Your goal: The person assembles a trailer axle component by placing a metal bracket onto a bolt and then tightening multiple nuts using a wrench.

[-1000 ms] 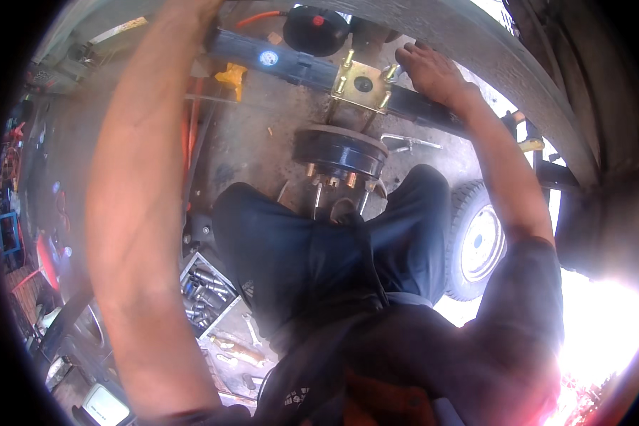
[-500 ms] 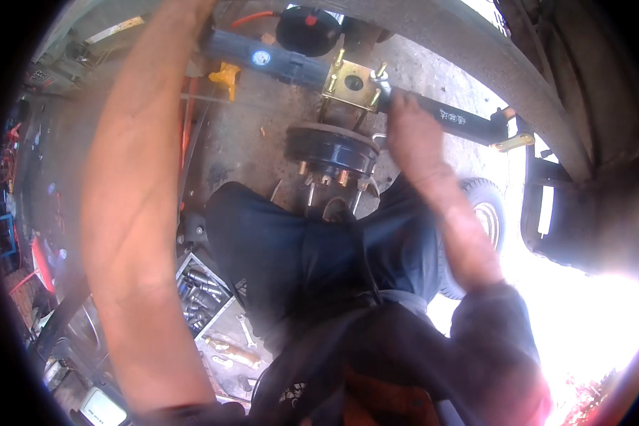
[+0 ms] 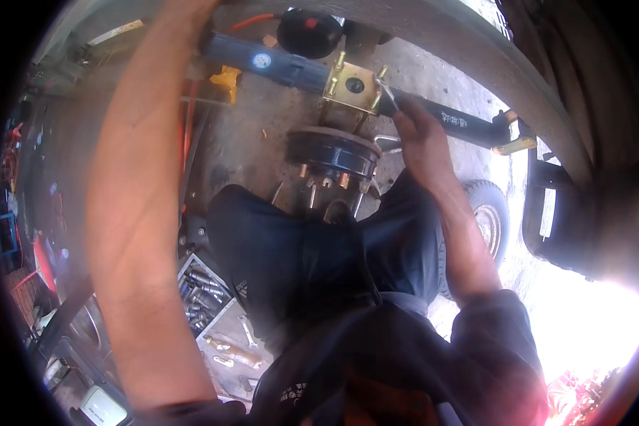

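Note:
My right hand [image 3: 422, 138] is closed on a silver wrench [image 3: 387, 90], whose end is at a bolt on the right side of a gold square plate [image 3: 344, 94] with a hole and upright threaded studs. The plate sits across a dark beam [image 3: 463, 124]. My left hand [image 3: 204, 15] reaches up to the beam's far left end at the top edge, its fingers hidden. Just below the plate is a black brake drum [image 3: 326, 153] with several brass-coloured nuts, above my bent knees.
A steel frame rail [image 3: 468, 50] crosses overhead. A black round canister [image 3: 309, 39] and yellow stand [image 3: 224, 84] lie beyond the beam. A socket tray [image 3: 206, 291] and loose wrenches [image 3: 246, 330] lie lower left. A wheel [image 3: 486, 220] is behind my right forearm.
My right hand has moved left and down along the beam from beyond the plate, turning, and now holds the wrench at the plate's right bolts. My left arm is nearly still.

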The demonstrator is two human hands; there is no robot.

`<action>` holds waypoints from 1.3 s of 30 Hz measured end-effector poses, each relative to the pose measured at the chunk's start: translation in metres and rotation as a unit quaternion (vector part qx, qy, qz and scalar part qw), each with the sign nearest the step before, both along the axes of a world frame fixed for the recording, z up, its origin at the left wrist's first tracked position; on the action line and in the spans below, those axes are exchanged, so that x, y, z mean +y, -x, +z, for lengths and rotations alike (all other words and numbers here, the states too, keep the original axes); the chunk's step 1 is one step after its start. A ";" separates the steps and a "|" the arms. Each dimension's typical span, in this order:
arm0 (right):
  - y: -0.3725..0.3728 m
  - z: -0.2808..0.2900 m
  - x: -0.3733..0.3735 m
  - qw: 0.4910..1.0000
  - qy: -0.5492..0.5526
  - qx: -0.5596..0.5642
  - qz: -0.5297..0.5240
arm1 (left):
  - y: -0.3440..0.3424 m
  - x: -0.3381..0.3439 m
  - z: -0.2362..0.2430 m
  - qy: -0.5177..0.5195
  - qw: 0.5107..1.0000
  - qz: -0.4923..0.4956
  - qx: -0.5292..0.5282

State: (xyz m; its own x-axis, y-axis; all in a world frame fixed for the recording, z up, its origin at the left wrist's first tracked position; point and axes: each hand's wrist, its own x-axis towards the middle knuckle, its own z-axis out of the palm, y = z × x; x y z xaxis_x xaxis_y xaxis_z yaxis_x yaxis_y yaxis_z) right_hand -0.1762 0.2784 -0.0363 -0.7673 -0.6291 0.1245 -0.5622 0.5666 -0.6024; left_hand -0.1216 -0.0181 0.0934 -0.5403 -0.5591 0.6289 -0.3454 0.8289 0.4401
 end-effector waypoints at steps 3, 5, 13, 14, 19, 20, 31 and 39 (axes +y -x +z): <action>-0.012 0.010 0.004 0.997 0.039 -0.027 -0.053 | -0.007 0.003 0.008 -0.024 0.999 0.002 -0.042; 0.013 0.011 0.018 0.997 -0.016 0.069 -0.005 | -0.005 -0.003 0.003 0.008 1.000 0.007 -0.028; 0.091 -0.008 0.014 0.939 -0.114 0.292 0.140 | -0.003 0.001 0.004 -0.037 0.999 0.007 -0.005; 0.098 -0.008 0.012 0.938 -0.122 0.287 0.154 | -0.003 0.002 0.004 -0.030 1.000 -0.001 -0.003; 0.117 -0.009 0.005 0.937 -0.127 0.251 0.205 | -0.003 0.005 0.005 -0.043 0.999 -0.001 -0.010; 0.114 -0.008 0.004 0.934 -0.135 0.260 0.206 | -0.004 0.003 0.005 -0.029 0.999 0.004 -0.016; -0.014 -0.027 -0.034 0.974 -0.182 0.133 -0.031 | 0.002 -0.004 -0.004 -0.047 0.999 0.010 0.021; 0.041 0.008 0.023 0.949 -0.170 0.256 0.073 | -0.004 0.008 0.008 -0.065 0.998 0.005 -0.017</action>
State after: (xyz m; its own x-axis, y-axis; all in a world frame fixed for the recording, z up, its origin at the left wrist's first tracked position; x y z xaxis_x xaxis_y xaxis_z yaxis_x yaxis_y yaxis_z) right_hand -0.2173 0.3018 -0.0278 -0.5620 -0.7950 0.2282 -0.8197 0.5723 -0.0250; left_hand -0.1181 -0.0098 0.1017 -0.5539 -0.6404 0.5320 -0.3691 0.7616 0.5326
